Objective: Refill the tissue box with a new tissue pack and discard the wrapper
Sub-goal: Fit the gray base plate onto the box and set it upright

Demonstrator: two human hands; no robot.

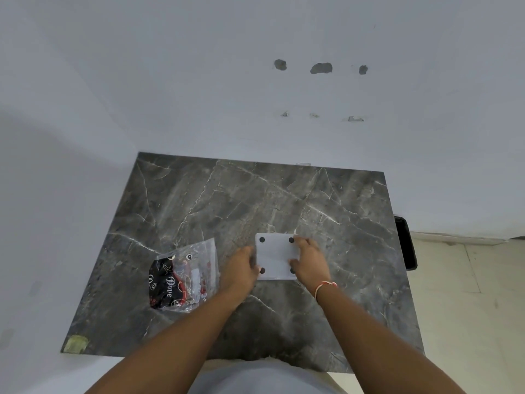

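Observation:
A white tissue box (277, 255) lies upside down on the dark marble table (255, 194), its flat bottom with four black round feet facing up. My left hand (240, 270) grips its left edge. My right hand (309, 260) lies over its right side, fingers on the bottom panel. A crumpled clear plastic wrapper (186, 274) with black and red print lies flat on the table to the left of my left hand. Whether tissues are inside the box is hidden.
The table stands in a corner against white walls. A black bin (406, 243) sits on the floor just past the table's right edge. A yellowish patch (75, 344) marks the table's near left corner. Light floor tiles (468, 294) spread to the right.

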